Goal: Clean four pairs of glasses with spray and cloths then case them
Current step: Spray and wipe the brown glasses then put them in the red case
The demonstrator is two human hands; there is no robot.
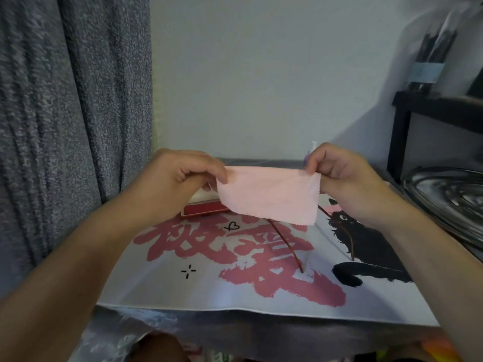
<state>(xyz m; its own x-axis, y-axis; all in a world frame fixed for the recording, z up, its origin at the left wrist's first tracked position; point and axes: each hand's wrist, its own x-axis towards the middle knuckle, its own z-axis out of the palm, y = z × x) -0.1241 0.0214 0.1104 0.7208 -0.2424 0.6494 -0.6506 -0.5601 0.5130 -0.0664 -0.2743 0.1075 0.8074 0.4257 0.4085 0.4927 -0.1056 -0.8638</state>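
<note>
A pale pink cleaning cloth (269,195) hangs spread out above the table. My left hand (180,178) pinches its upper left corner, and my right hand (339,176) pinches its upper right corner. Behind and below the cloth lie a pair of glasses: one thin brown temple arm (288,248) runs toward me, and another temple (347,236) shows at the right; the lenses are hidden by the cloth. A red and white case (202,209) lies behind my left hand. The white top of a spray bottle (313,146) peeks above my right hand.
A white desk mat (183,291) with pink characters and a black cat print covers the table. A grey curtain (65,100) hangs at the left. A black shelf (423,105) and coiled cables (449,194) stand at the right. Clear plastic bags (125,335) lie near the front edge.
</note>
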